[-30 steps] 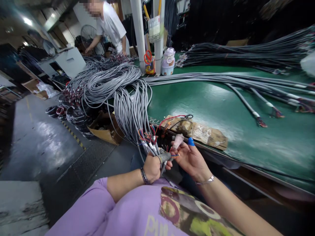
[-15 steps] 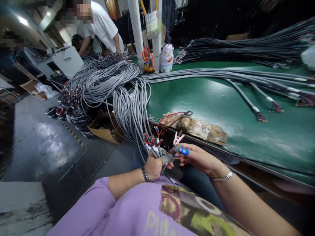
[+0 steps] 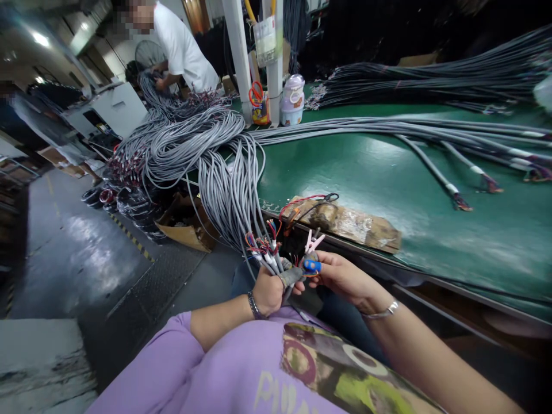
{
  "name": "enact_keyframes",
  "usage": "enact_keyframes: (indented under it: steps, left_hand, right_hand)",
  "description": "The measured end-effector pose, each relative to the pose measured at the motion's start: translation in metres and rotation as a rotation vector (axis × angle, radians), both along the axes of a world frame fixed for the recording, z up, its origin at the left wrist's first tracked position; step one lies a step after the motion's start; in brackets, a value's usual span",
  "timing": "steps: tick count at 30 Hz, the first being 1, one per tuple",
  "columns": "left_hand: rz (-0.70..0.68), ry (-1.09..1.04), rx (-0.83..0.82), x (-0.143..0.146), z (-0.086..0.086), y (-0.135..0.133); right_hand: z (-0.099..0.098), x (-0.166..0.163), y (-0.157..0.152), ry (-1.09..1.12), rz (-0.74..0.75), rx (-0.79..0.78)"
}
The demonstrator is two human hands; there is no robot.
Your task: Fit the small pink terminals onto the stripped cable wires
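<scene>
My left hand point(image 3: 268, 292) is closed around a bunch of grey cables point(image 3: 271, 263) in front of my body. Grey wrapping covers its thumb. White bands and splayed thin coloured wires point(image 3: 272, 230) show at the cables' ends. Close beside it, my right hand point(image 3: 340, 275) pinches thin wires point(image 3: 309, 275), some of them orange, between thumb and forefinger. A blue band point(image 3: 312, 265) sits around one of its fingers. Just beyond these fingertips a pink clothespin point(image 3: 314, 242) stands at the bench edge. The pinched wire ends are partly hidden by my fingers.
A taped wooden block point(image 3: 356, 225) lies along the edge of the green bench point(image 3: 332, 167). Looped grey cables point(image 3: 194, 141) hang over its left end. Farther back are a cup point(image 3: 293, 100), orange-handled scissors point(image 3: 256, 92) and dark cable bundles point(image 3: 414, 80). A co-worker point(image 3: 181, 49) handles cables at back left.
My right hand has shifted slightly left, closer to my left hand, which keeps its hold on the cables. The co-worker at the back has raised some cables, and another person has come into view at far left.
</scene>
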State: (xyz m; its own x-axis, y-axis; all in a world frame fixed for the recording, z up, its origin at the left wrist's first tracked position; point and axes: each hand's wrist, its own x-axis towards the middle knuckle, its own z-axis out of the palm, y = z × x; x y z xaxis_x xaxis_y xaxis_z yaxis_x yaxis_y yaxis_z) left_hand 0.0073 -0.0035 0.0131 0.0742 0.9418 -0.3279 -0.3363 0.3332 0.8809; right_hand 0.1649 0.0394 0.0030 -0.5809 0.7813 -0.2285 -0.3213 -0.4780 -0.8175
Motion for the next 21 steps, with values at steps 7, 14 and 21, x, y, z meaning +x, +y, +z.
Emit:
enact_keyframes:
  steps: [7,14,21]
  left_hand:
    - [0.04,-0.03,-0.021,0.003,0.013,0.005]
    - [0.004,-0.061,-0.066,0.007,0.019,0.009]
    - [-0.005,-0.031,-0.073,0.01,0.015,0.015]
  right_hand:
    - [-0.013,0.007,-0.001,0.09,-0.034,-0.009]
    - [-0.014,-0.001,0.022,0.277,-0.201,-0.108]
    - [-0.014,-0.013,0.025,0.287,-0.301,-0.12]
